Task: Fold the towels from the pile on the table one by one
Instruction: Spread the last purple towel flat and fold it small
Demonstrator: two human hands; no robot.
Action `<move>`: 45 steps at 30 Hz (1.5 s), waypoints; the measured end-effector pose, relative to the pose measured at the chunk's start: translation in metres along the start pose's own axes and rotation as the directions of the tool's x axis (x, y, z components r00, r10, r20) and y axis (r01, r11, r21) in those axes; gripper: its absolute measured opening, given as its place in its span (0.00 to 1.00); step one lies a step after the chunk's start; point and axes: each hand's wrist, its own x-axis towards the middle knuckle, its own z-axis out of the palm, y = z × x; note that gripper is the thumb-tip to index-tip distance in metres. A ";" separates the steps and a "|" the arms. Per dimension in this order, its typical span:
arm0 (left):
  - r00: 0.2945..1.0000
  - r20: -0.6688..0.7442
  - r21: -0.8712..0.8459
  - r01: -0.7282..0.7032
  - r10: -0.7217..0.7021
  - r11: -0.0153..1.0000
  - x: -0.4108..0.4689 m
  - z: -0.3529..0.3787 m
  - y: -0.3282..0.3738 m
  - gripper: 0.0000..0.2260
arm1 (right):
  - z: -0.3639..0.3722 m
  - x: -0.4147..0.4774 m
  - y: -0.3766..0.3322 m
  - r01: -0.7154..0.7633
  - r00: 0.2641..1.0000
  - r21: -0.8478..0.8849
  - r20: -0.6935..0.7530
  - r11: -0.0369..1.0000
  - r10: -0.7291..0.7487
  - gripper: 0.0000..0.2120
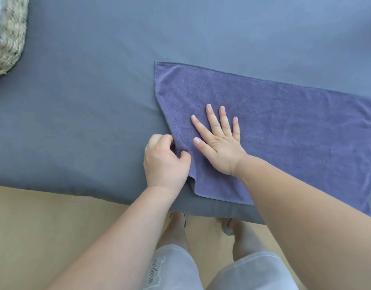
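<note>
A purple towel (285,130) lies spread on the grey-covered counter (86,101), the right hand (220,143) pressing it flat with fingers splayed, the left hand (163,160) pinching its near-left edge.

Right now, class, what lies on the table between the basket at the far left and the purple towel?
Nothing: in the head view only bare blue-grey table cover stretches between the basket and the towel.
</note>
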 end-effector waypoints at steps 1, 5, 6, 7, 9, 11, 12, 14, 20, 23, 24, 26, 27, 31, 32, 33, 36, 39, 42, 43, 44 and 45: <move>1.000 -0.005 -0.047 0.017 -0.017 0.999 0.000 -0.001 0.003 0.09 | 0.000 0.001 0.000 -0.004 1.000 -0.003 0.011 1.000 0.004 0.28; 0.992 0.034 -0.268 0.128 -0.124 0.955 -0.001 -0.010 0.014 0.09 | -0.001 0.003 0.001 -0.019 0.999 -0.001 0.038 1.000 0.019 0.28; 0.986 0.062 -0.321 0.164 -0.152 0.933 -0.002 -0.013 0.016 0.08 | -0.001 0.004 0.001 -0.021 0.999 0.000 0.045 1.000 0.021 0.28; 0.981 0.086 -0.362 0.194 -0.175 0.912 -0.002 -0.016 0.017 0.07 | -0.002 0.004 0.001 -0.021 0.998 -0.001 0.051 1.000 0.021 0.28; 0.969 0.116 -0.382 0.247 -0.219 0.891 -0.002 -0.023 0.016 0.08 | -0.003 0.005 0.001 -0.021 0.998 0.000 0.060 1.000 0.021 0.28; 0.956 0.119 -0.341 0.294 -0.269 0.893 -0.001 -0.029 0.009 0.11 | -0.004 0.004 0.000 -0.022 0.998 0.007 0.066 1.000 0.022 0.28; 0.949 0.116 -0.321 0.316 -0.294 0.893 -0.001 -0.033 0.005 0.12 | -0.003 0.003 0.001 -0.022 0.998 0.012 0.064 1.000 0.021 0.28; 0.933 0.124 -0.304 0.360 -0.338 0.882 0.000 -0.038 -0.007 0.12 | -0.004 0.003 0.000 -0.016 0.998 0.026 0.055 1.000 0.015 0.27; 0.936 0.041 -0.096 0.352 -0.349 0.931 0.000 -0.058 -0.037 0.05 | -0.009 -0.003 -0.017 -0.096 0.986 -0.027 -0.140 0.995 0.092 0.28; 0.954 0.025 -0.030 0.301 -0.300 0.953 -0.003 -0.064 -0.044 0.07 | -0.018 0.007 -0.053 -0.163 0.909 -0.001 -0.389 0.987 0.150 0.26; 0.958 0.028 -0.020 0.285 -0.284 0.958 -0.004 -0.065 -0.046 0.07 | -0.023 0.015 -0.068 -0.128 0.885 0.002 -0.450 0.992 0.115 0.25; 0.964 0.041 0.004 0.263 -0.262 0.965 -0.006 -0.067 -0.050 0.08 | -0.035 0.034 -0.099 -0.012 0.867 -0.064 -0.498 0.998 -0.022 0.24; 0.965 0.047 0.013 0.258 -0.259 0.966 -0.006 -0.068 -0.052 0.09 | -0.042 0.044 -0.113 0.035 0.883 -0.109 -0.463 0.993 -0.081 0.24; 0.964 0.082 0.048 0.251 -0.254 0.967 -0.011 -0.074 -0.059 0.08 | -0.055 0.080 -0.140 -0.068 0.967 -0.244 -0.254 0.967 0.004 0.29; 0.964 0.098 0.054 0.245 -0.249 0.968 -0.012 -0.074 -0.060 0.08 | -0.054 0.086 -0.140 -0.106 0.977 -0.265 -0.207 0.958 0.050 0.30; 0.964 0.114 0.063 0.234 -0.240 0.970 -0.013 -0.074 -0.062 0.08 | -0.052 0.090 -0.139 -0.126 0.981 -0.276 -0.177 0.953 0.079 0.31; 0.970 0.141 0.094 0.185 -0.197 0.978 -0.016 -0.072 -0.063 0.09 | -0.043 0.090 -0.137 -0.129 0.979 -0.294 -0.190 0.947 0.074 0.33; 0.978 0.156 0.129 0.117 -0.137 0.985 -0.017 -0.069 -0.062 0.09 | -0.040 0.090 -0.135 -0.118 0.974 -0.329 -0.223 0.937 0.044 0.35; 0.979 0.168 0.134 0.095 -0.117 0.986 -0.016 -0.070 -0.059 0.06 | -0.045 0.093 -0.134 -0.112 0.972 -0.362 -0.235 0.925 0.025 0.35; 0.978 0.171 0.123 0.102 -0.123 0.987 -0.015 -0.071 -0.059 0.06 | -0.048 0.095 -0.135 -0.113 0.972 -0.364 -0.235 0.925 0.026 0.34; 0.976 0.175 0.112 0.113 -0.131 0.987 -0.015 -0.072 -0.058 0.06 | -0.051 0.096 -0.135 -0.109 0.973 -0.358 -0.230 0.927 0.026 0.32; 0.974 0.178 0.104 0.122 -0.139 0.987 -0.015 -0.073 -0.059 0.06 | -0.053 0.096 -0.135 -0.102 0.974 -0.335 -0.225 0.937 0.026 0.31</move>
